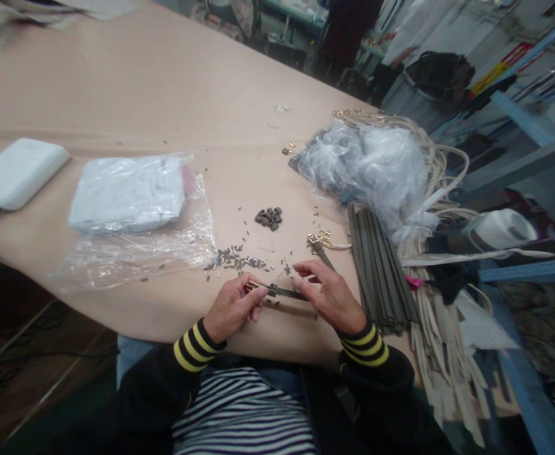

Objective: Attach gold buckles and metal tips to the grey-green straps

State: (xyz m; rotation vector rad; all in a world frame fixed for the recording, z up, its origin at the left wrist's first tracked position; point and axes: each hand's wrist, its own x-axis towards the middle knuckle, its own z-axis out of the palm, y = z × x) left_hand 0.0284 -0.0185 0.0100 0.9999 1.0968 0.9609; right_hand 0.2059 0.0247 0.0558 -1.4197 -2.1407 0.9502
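My left hand (pixel 237 304) is closed in a pinch on the gold metal clasp at the end of a narrow dark olive strap (pixel 291 293). A small dark loop (pixel 272 289) sits on this strap just right of my left fingertips. My right hand (pixel 327 292) is curled above the strap's other stretch, thumb and forefinger close together; whatever lies between them is too small to make out. Tiny metal pieces (pixel 239 259) are scattered just beyond my hands. Farther up lies a pile of dark loops (pixel 268 218). Gold clasps (pixel 322 239) and another strap end rest near my right hand.
A bundle of olive straps (pixel 379 272) lies to the right, with clear plastic bags (pixel 367 167) and beige cords (pixel 448 158) behind it. At left are a plastic-wrapped white packet (pixel 128 193) and a white power bank (pixel 21 172). Blue shelving (pixel 533 120) borders the right.
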